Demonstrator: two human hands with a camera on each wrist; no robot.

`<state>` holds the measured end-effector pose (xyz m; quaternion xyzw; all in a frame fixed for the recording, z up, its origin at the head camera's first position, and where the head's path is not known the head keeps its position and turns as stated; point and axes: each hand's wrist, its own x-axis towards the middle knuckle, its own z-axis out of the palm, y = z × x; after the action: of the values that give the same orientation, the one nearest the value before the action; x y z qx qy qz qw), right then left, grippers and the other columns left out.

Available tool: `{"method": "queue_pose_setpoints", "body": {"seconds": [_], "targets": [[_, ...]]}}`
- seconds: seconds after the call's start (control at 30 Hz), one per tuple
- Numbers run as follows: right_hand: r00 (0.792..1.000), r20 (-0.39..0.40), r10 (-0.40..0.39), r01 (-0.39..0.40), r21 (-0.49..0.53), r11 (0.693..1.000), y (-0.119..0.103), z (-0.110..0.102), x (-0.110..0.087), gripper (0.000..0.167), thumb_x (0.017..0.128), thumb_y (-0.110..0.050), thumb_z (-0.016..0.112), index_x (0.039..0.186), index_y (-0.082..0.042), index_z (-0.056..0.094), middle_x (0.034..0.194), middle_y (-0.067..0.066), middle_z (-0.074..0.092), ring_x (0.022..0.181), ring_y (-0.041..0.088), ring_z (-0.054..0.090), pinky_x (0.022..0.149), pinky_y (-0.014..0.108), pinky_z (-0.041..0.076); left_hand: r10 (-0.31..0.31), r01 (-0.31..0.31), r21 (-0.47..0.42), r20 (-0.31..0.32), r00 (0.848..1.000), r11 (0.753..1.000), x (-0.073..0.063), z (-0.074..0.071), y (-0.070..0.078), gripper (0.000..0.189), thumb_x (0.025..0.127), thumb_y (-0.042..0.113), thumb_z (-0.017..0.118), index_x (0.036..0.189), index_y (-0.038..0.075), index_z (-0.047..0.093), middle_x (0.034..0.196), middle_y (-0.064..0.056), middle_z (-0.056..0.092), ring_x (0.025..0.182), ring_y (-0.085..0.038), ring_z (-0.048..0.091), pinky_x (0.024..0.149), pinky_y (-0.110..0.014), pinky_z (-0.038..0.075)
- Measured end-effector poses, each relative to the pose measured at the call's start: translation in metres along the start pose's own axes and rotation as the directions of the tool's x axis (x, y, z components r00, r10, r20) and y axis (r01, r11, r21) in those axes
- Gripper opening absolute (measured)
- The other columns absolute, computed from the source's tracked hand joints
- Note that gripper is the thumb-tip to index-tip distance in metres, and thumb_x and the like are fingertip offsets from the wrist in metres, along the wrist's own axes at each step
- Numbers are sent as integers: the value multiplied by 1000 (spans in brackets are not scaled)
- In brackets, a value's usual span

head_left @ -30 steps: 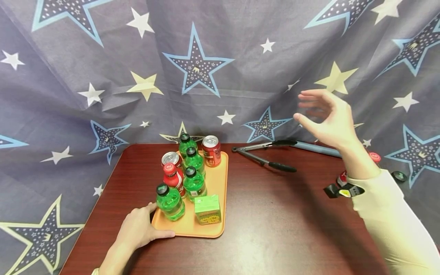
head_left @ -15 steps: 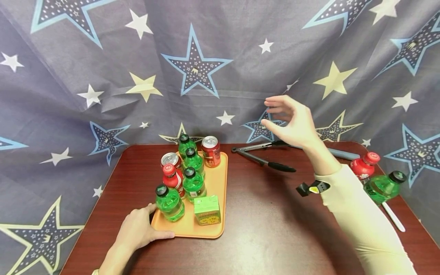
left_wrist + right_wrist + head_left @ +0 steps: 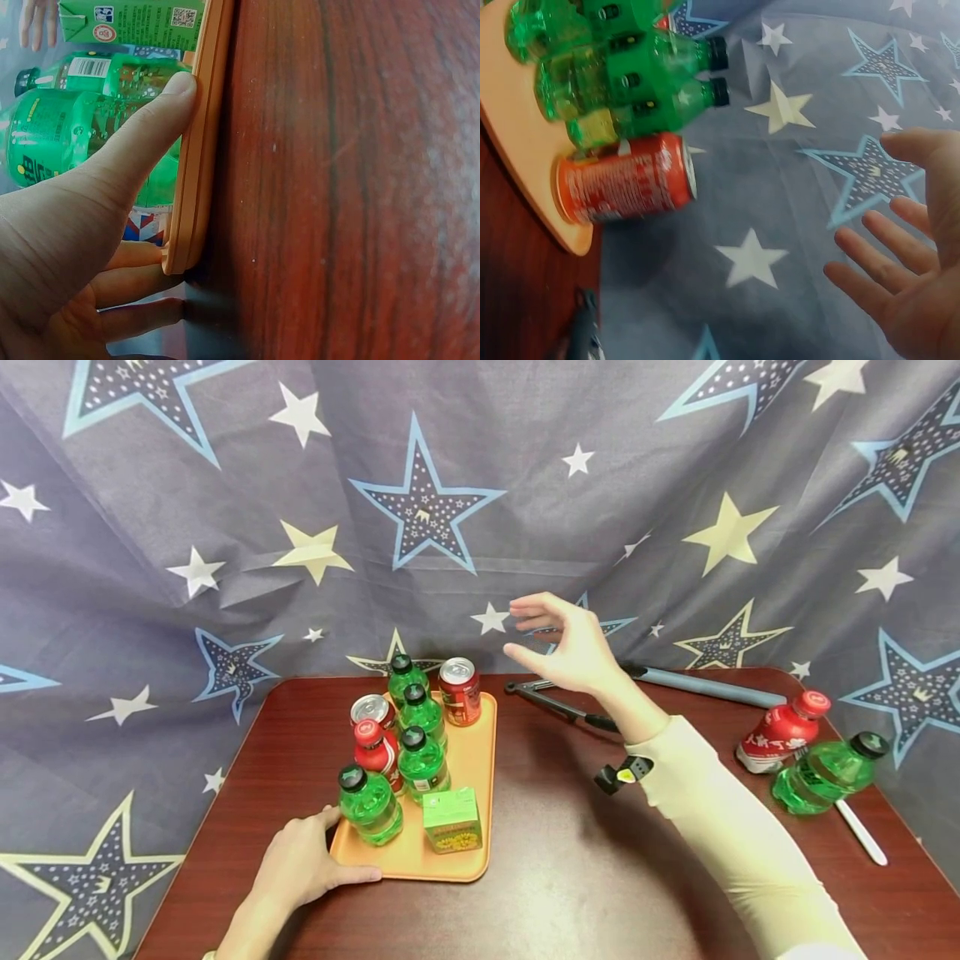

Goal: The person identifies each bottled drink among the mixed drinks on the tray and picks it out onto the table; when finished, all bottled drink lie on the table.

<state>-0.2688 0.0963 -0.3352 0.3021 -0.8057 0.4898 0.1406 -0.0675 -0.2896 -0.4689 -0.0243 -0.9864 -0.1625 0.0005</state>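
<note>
My left hand (image 3: 298, 860) holds the near left corner of an orange tray (image 3: 472, 752); in the left wrist view the thumb lies along its rim (image 3: 196, 165) and the fingers reach around the corner. Several green soda bottles (image 3: 372, 810) stand on the tray, with a red-capped bottle (image 3: 377, 752), a red soda can (image 3: 461, 692), another can (image 3: 372, 708) and a green juice box (image 3: 453, 820). My right hand (image 3: 566, 647) hovers in the air, right of and above the far can, thumb and fingers apart, holding nothing.
Black-handled tongs (image 3: 551, 697) lie behind the right forearm, near a grey-blue bar (image 3: 705, 687) along the back edge. On the right are a tipped red bottle (image 3: 780, 735), a green bottle (image 3: 825, 775) and a white stick (image 3: 861, 833). A starry curtain (image 3: 420, 593) hangs behind.
My right hand has moved left and slightly down, from above the table's right side toward the tray, uncovering the bottles at right. My left hand and the tray stay where they were.
</note>
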Motion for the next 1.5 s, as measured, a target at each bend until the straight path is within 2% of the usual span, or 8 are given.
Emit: {"method": "queue_pose_setpoints", "body": {"seconds": [0.2, 0.43, 0.57, 0.67, 1.03, 1.2, 1.3, 1.5], "targets": [[1000, 15, -7, 6, 72, 997, 1, 25, 4, 49, 86, -15, 89, 131, -11, 71, 130, 9, 76, 111, 29, 78, 98, 48, 62, 4, -4, 0, -8, 1000, 1000, 0, 1, -1, 116, 48, 86, 88, 133, 9, 73, 120, -19, 78, 98, -41, 76, 82, -60, 58], [998, 69, -4, -2, 94, 996, -1, 57, 7, 50, 86, -18, 89, 132, -11, 71, 128, 7, 77, 110, 27, 78, 95, 41, 64, 6, -6, -2, -16, 1000, 1000, 0, 0, -1, 114, 48, 85, 89, 131, 9, 74, 117, -17, 79, 96, -39, 76, 80, -60, 59], [994, 109, -19, 6, 127, 992, 1, 76, 7, 49, 85, -18, 89, 130, -10, 72, 128, 9, 77, 110, 33, 78, 96, 47, 63, 2, -2, -1, -14, 1000, 1000, 0, 0, -1, 116, 48, 85, 89, 133, 8, 73, 120, -20, 78, 99, -41, 76, 81, -60, 59], [990, 137, -42, 25, 125, 992, 3, 89, 5, 48, 85, -20, 90, 129, -11, 72, 127, 8, 77, 110, 33, 78, 94, 48, 63, -2, 2, -3, -9, 1000, 1000, 0, 0, 0, 117, 49, 85, 89, 134, 8, 72, 123, -22, 77, 100, -42, 76, 82, -61, 59], [972, 225, -69, 50, 86, 995, 0, 121, -1, 50, 87, -22, 88, 131, -5, 71, 127, 13, 77, 111, 32, 78, 95, 46, 62, -3, 3, 2, -1, 1000, 1000, 1, -1, -1, 118, 50, 85, 89, 136, 6, 72, 126, -29, 74, 107, -46, 74, 86, -63, 58], [963, 252, -92, 94, 3, 996, -1, 132, -3, 52, 86, -26, 90, 132, -9, 71, 126, 6, 77, 113, 22, 77, 101, 35, 60, 3, -3, 12, -9, 1000, 1000, 2, -1, -1, 117, 49, 85, 89, 135, 6, 72, 124, -27, 75, 104, -46, 75, 85, -62, 59], [963, 259, -73, 87, -41, 995, 1, 136, -6, 53, 85, -29, 91, 132, -11, 72, 125, 5, 77, 112, 19, 77, 100, 34, 60, 12, -12, 10, -14, 1000, 1000, 2, -1, -1, 115, 50, 83, 90, 134, 7, 72, 124, -27, 75, 103, -45, 75, 84, -61, 59], [956, 293, -18, 41, -71, 997, 3, 143, -10, 58, 86, -28, 91, 135, -8, 69, 124, 9, 78, 117, 24, 77, 103, 39, 59, 9, -9, 8, -14, 1000, 1000, 1, -2, -1, 112, 50, 82, 91, 133, 9, 73, 124, -26, 76, 104, -44, 75, 84, -60, 59]]}}
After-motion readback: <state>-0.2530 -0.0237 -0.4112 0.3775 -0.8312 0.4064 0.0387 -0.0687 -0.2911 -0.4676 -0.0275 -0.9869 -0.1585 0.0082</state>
